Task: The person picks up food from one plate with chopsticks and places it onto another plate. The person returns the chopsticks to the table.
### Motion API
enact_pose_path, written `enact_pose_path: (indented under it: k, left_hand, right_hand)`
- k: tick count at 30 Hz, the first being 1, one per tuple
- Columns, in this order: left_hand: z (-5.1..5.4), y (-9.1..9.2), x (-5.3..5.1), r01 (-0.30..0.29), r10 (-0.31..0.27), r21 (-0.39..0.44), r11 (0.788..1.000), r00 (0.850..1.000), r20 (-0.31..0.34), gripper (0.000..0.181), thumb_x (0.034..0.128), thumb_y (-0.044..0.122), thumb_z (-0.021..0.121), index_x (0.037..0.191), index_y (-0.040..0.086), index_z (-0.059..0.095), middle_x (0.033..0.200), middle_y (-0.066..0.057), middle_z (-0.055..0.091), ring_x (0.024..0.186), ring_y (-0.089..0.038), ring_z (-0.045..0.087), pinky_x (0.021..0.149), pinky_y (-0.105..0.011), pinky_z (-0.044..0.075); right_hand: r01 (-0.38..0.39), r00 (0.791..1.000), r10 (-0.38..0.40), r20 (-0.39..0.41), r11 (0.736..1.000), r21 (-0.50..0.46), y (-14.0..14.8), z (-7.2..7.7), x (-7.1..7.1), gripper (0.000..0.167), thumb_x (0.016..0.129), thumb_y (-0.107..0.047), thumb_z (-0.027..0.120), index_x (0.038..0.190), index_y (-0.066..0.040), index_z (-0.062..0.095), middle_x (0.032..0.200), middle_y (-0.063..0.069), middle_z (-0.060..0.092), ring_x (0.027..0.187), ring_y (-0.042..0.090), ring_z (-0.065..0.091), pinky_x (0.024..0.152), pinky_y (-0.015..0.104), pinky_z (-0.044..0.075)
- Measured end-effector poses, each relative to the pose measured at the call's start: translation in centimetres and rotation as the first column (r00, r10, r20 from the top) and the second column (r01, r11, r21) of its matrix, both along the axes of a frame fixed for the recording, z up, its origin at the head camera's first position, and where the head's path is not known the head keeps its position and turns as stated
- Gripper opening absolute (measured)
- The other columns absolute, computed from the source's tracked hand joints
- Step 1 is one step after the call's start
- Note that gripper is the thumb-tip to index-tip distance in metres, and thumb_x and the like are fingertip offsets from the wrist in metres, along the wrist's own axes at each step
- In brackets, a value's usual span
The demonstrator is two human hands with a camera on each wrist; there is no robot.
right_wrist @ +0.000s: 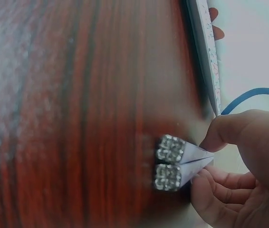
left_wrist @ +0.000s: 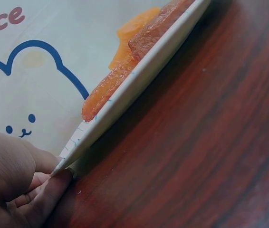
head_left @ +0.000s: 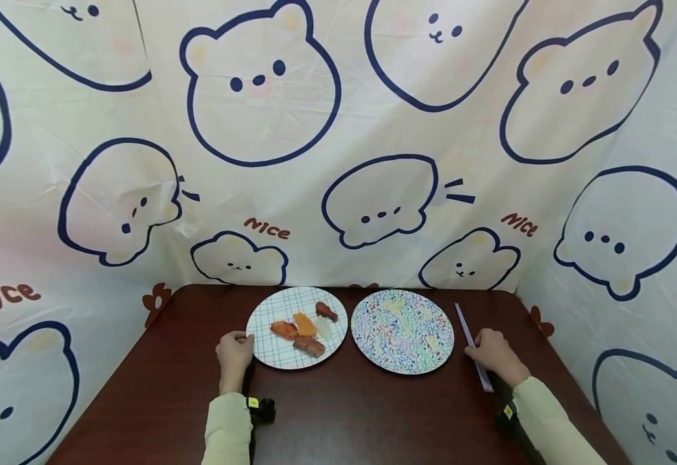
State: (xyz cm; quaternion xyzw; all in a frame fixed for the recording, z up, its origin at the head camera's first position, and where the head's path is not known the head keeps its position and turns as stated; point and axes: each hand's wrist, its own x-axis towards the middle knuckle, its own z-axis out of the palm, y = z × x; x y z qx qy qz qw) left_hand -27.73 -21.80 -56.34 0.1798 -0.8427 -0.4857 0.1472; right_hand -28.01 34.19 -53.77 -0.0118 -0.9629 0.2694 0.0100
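Observation:
My left hand pinches the left rim of a white plate with a blue grid; in the left wrist view, thumb and fingers meet on its edge. Food pieces lie on that plate: a glossy orange-brown piece, an orange slice, a brown meat piece, a pale slice and a small dark-brown piece. At the right, my right hand holds a pair of chopsticks between thumb and fingers. Their patterned square ends point at the camera in the right wrist view.
A plate with a multicoloured speckled pattern sits just right of the grid plate, between it and the chopsticks. Both plates are near the back edge of the dark wooden table. A cloth with cartoon bears hangs behind and at both sides.

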Motion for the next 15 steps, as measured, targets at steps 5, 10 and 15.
enact_pose_path:
  k: [5, 10, 15]
  left_hand:
    - [0.3, -0.3, -0.1, 0.032, -0.031, -0.028, 0.999, 0.999, 0.009, 0.032, 0.1008, 0.015, 0.058, 0.115, -0.013, 0.066, 0.094, -0.025, 0.068, 0.091, -0.040, 0.063, 0.081, -0.054, 0.051]
    - [0.9, -0.6, -1.0, 0.085, -0.077, -0.103, 0.991, 0.993, 0.084, 0.022, 0.0992, 0.014, 0.058, 0.092, -0.006, 0.065, 0.072, -0.012, 0.060, 0.068, -0.027, 0.056, 0.062, -0.039, 0.047]
    - [1.4, -1.2, -1.8, 0.198, -0.157, -0.231, 0.953, 0.970, 0.185, 0.038, 0.0968, 0.012, 0.061, 0.063, 0.011, 0.044, 0.055, 0.001, 0.036, 0.050, -0.015, 0.036, 0.048, -0.029, 0.033]
  right_hand:
    - [0.003, 1.000, -0.003, 0.010, 1.000, -0.004, 0.0, 0.1, 0.2, 0.027, 0.089, -0.016, 0.071, 0.078, 0.000, 0.052, 0.070, 0.010, 0.052, 0.057, 0.019, 0.053, 0.050, 0.031, 0.044]
    - [0.014, 1.000, -0.014, 0.016, 1.000, -0.027, 0.1, -0.1, -0.1, 0.027, 0.090, -0.017, 0.071, 0.082, 0.000, 0.052, 0.071, 0.010, 0.052, 0.058, 0.019, 0.053, 0.051, 0.032, 0.044]
    - [0.016, 0.998, -0.013, 0.062, 0.999, -0.050, 0.2, -0.7, -0.4, 0.040, 0.091, -0.021, 0.070, 0.062, -0.011, 0.045, 0.053, -0.002, 0.039, 0.046, 0.014, 0.048, 0.047, 0.029, 0.042]
